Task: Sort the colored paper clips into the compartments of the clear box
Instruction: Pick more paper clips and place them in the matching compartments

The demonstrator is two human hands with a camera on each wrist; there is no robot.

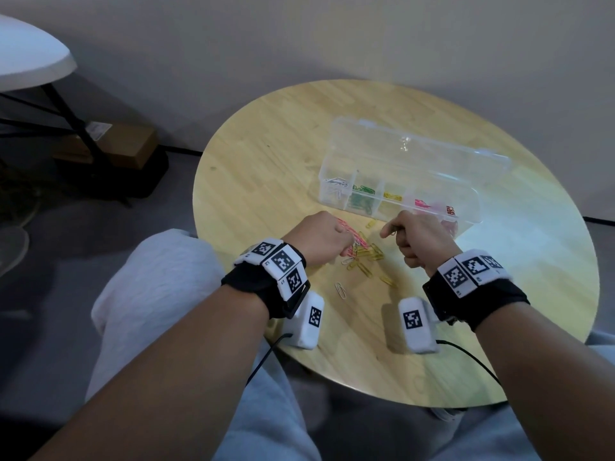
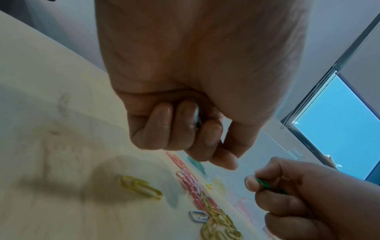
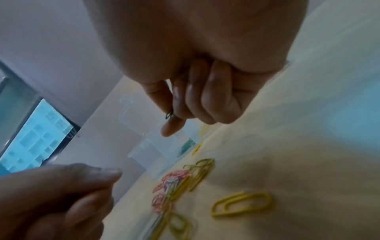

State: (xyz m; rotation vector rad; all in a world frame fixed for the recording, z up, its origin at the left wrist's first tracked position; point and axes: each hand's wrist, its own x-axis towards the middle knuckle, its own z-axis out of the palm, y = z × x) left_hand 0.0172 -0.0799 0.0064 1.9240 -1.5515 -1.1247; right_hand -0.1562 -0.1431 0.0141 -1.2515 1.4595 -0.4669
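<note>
Right hand (image 1: pixel 420 237) pinches green clip (image 2: pixel 264 184) (fingertips); left hand's (image 1: pixel 321 235) grip unclear.

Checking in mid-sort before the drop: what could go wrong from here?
The right hand pinches the green clip only at its fingertips, so it could slip. The green compartment sits between the white and yellow ones, so the clip may land next door. The left hand may scatter the tangled pile.

Perhaps an office, round wooden table (image 1: pixel 266 154), blinds (image 2: pixel 320 91)
</note>
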